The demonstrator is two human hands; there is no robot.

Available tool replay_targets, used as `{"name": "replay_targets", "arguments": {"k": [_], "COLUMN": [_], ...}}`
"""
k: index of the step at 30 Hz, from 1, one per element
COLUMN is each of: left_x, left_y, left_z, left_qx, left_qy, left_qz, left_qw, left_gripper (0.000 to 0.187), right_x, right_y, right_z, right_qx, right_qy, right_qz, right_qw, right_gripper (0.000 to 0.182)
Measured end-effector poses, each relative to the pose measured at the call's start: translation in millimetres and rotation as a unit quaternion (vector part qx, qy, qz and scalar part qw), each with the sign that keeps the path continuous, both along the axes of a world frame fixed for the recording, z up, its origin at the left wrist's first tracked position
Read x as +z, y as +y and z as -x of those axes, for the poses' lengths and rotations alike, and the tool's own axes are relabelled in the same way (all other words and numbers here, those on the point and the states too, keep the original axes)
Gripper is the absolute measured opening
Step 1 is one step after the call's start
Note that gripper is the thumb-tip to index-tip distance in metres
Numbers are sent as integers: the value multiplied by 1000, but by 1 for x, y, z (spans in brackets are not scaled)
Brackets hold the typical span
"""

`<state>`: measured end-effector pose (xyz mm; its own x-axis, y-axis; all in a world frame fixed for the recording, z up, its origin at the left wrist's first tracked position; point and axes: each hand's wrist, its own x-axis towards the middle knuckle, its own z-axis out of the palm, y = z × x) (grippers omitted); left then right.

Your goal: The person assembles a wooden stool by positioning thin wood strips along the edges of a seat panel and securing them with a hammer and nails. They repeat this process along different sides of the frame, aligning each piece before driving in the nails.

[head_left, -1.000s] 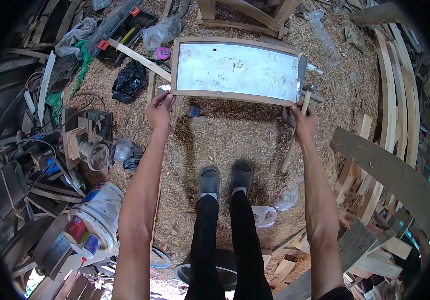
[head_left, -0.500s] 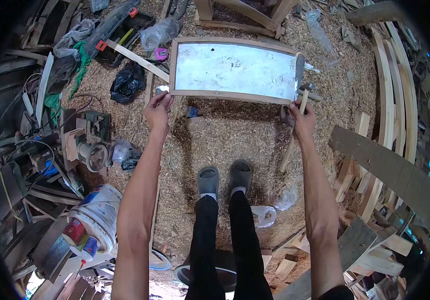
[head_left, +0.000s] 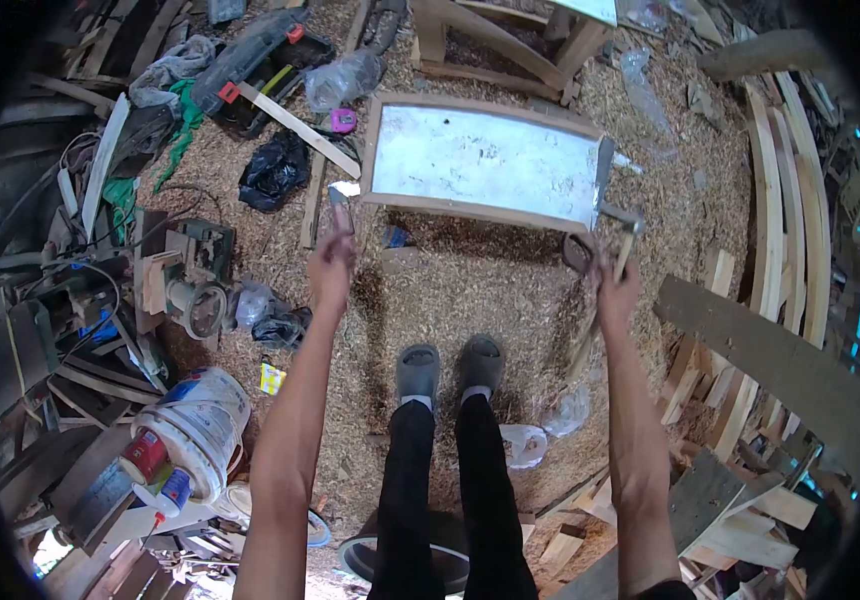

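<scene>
A wooden-framed panel (head_left: 485, 160) with a scuffed, pale, shiny face lies in front of me, a shadow under its near edge. My left hand (head_left: 331, 270) is just below the panel's near left corner, apart from it. Its fingers are smeared by motion, one stretched forward toward a small grey and white piece (head_left: 340, 192) on the ground. My right hand (head_left: 618, 288), below the near right corner, is closed around the wooden handle of a hammer (head_left: 626, 250). The hammer's metal head points away from me. A dark ring-shaped thing (head_left: 578, 252) is left of that hand.
Wood shavings (head_left: 470, 290) cover the ground. A pink tape measure (head_left: 344, 121), a black plastic bag (head_left: 275, 172) and an open toolbox (head_left: 260, 75) are at far left. A white bucket (head_left: 205, 410) stands near left. Long planks (head_left: 770, 190) line the right, and a wooden stand (head_left: 510, 50) is ahead.
Both hands have come off the panel's near corners and drawn back toward me. The hammer has moved with my right hand. The whole view has shifted slightly.
</scene>
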<state>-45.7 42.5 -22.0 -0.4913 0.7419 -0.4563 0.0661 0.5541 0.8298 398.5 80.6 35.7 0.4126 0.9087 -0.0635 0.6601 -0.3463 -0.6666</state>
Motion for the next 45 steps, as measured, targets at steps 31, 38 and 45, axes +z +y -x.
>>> {"name": "replay_targets", "arguments": {"k": [31,38,45], "left_x": [-132,-129,-130], "left_y": [23,47,52], "left_z": [85,166,208], "left_qx": [-204,-130,-184], "left_qy": [424,557,522], "left_qz": [-221,-141,-217], "left_qw": [854,808,804], "left_gripper": [17,29,26], "right_x": [-199,-180,-187], "right_y": [-14,36,92], "right_z": [253,447,520], "right_qx": [568,519,511], "right_qy": [-99,11,10], "right_qz": [-43,-160,-226], "right_qw": [816,840,829], "right_gripper": [33,33,32]}}
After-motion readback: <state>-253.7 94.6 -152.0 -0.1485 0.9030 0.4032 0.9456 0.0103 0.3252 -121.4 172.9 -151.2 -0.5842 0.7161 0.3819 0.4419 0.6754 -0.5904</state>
